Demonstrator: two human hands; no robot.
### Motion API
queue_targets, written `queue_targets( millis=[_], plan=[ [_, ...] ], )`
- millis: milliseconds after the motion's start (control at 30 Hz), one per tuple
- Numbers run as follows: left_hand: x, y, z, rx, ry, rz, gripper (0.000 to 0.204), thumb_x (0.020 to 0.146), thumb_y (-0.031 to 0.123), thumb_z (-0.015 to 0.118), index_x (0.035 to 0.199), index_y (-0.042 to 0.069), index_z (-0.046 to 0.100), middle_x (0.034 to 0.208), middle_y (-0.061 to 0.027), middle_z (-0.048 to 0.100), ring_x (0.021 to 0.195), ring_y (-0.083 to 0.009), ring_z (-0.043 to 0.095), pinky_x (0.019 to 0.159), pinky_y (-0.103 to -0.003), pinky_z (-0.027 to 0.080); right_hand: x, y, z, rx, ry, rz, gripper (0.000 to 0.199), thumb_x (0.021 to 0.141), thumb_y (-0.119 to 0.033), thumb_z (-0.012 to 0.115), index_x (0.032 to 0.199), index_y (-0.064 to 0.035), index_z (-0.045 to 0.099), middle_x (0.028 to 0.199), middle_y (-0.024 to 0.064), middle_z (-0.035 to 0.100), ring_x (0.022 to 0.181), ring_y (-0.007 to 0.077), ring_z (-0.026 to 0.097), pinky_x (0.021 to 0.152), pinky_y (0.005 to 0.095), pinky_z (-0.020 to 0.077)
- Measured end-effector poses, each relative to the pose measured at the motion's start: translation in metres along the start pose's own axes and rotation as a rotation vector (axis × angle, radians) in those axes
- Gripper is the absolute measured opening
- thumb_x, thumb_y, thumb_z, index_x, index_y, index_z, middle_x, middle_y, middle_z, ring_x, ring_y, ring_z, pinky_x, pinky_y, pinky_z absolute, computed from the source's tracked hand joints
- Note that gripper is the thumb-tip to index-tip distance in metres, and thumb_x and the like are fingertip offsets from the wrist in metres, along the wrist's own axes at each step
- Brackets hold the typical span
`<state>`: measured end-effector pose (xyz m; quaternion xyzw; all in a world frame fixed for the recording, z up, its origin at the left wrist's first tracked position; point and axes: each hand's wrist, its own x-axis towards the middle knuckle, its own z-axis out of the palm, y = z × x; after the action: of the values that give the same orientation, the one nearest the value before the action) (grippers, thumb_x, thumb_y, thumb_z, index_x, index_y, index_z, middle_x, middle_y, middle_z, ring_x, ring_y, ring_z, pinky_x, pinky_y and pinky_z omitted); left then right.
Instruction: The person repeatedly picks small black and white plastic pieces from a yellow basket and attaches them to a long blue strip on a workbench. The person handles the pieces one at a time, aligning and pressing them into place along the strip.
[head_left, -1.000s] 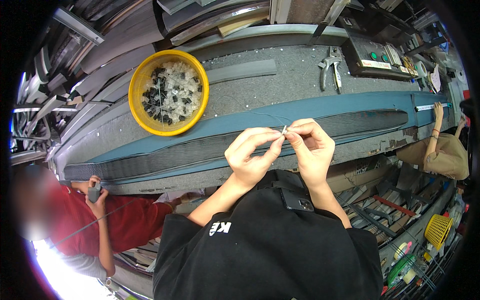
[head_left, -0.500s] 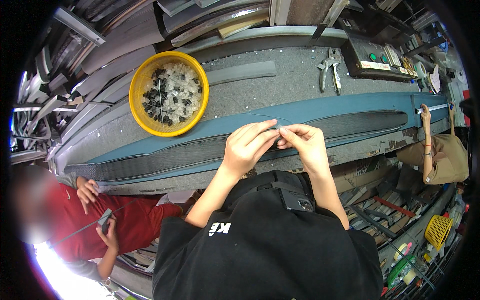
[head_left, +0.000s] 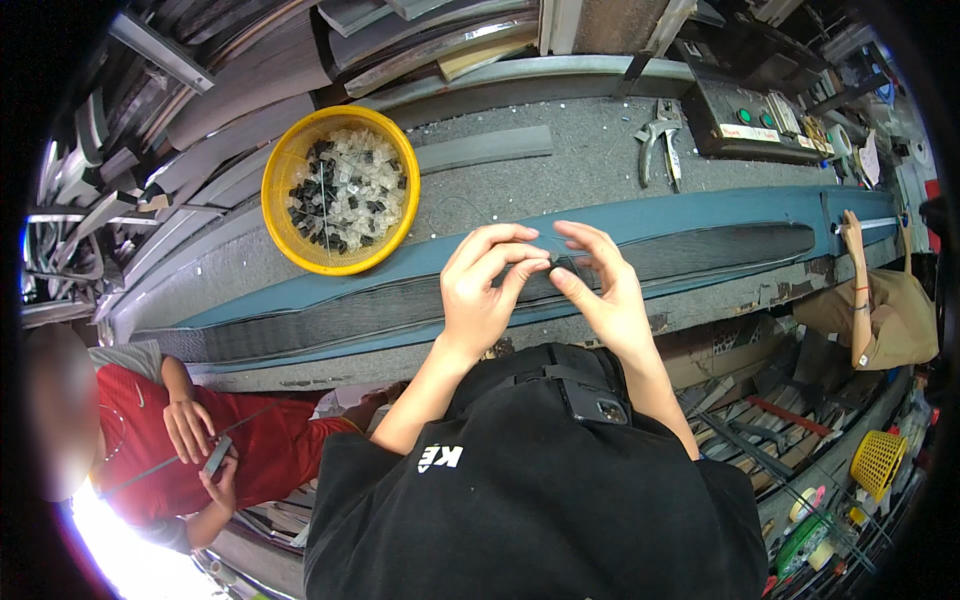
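Note:
My left hand (head_left: pixel 490 285) is closed, its thumb and fingers pinching a small dark piece (head_left: pixel 555 262) with thin cord about it; its exact kind is too small to make out. Beside it, my right hand (head_left: pixel 608 290) has its fingers apart, the thumb tip close to that piece. Under both hands lies a long pleated dark mesh (head_left: pixel 400 300) on blue-grey strips (head_left: pixel 600 225). Thin dark cord (head_left: pixel 470 205) curls over the bench just beyond my left hand.
A yellow basket (head_left: pixel 272 220) of small black and clear plastic pieces stands at back left. Pliers (head_left: pixel 660 145) and a black box with green buttons (head_left: pixel 715 120) lie at back right. A co-worker in red (head_left: pixel 250 440) holds a grey block at left; another person's arm (head_left: pixel 855 260) reaches in at right.
My hands have moved slightly apart at the fingertips; the right fingers have spread from their pinch. The co-worker at left has brought one hand down closer to the grey block.

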<state>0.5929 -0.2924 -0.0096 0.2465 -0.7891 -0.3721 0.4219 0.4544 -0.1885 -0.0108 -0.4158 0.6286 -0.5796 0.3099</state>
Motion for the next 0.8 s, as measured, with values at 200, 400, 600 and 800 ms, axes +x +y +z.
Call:
queue_targets(
  millis=[200, 400, 600, 800],
  plan=[
    [0.006, 0.016, -0.002, -0.367, -0.030, -0.164, 0.017, 0.088, 0.011, 0.068, 0.102, 0.001, 0.067, 0.114, -0.0132, 0.064, 0.099, -0.0216, 0.065, 0.084, -0.033, 0.052, -0.001, -0.030, -0.004, 0.051, -0.069, -0.129, 0.008, 0.084, -0.002, 0.070, 0.091, -0.0018, 0.073, 0.100, 0.0094, 0.069, 0.102, 0.0199, 0.060, 0.091, 0.0339, 0.0453],
    [-0.004, 0.040, 0.006, -1.054, -0.325, -0.689, 0.085, 0.076, -0.016, 0.061, 0.150, 0.003, 0.024, 0.143, -0.0227, 0.044, 0.067, -0.0145, 0.070, 0.042, -0.017, 0.050, 0.001, -0.051, -0.009, 0.016, 0.066, -0.196, 0.010, 0.077, 0.005, 0.069, 0.082, -0.0030, 0.071, 0.086, 0.0069, 0.069, 0.092, 0.0217, 0.060, 0.084, 0.0352, 0.0464],
    [-0.001, 0.023, -0.005, -0.790, -0.197, -0.343, 0.020, 0.073, -0.010, 0.069, 0.084, 0.004, 0.078, 0.128, -0.0204, 0.060, 0.063, -0.0124, 0.069, 0.043, -0.018, 0.048, -0.001, -0.045, -0.002, -0.447, 0.025, -0.430, 0.006, 0.076, -0.002, 0.069, 0.076, -0.0036, 0.064, 0.081, 0.0050, 0.066, 0.087, 0.0242, 0.057, 0.081, 0.0334, 0.0435],
    [0.003, 0.013, -0.015, -0.187, -0.007, 0.236, 0.015, 0.068, 0.015, 0.080, 0.083, 0.018, 0.079, 0.112, -0.0057, 0.069, 0.077, -0.0143, 0.062, 0.066, -0.029, 0.051, 0.001, -0.039, -0.002, 0.388, -0.238, 0.276, 0.016, 0.098, -0.014, 0.056, 0.088, -0.0019, 0.059, 0.097, 0.0088, 0.064, 0.077, 0.0102, 0.056, 0.064, 0.0224, 0.0440]
  ],
)
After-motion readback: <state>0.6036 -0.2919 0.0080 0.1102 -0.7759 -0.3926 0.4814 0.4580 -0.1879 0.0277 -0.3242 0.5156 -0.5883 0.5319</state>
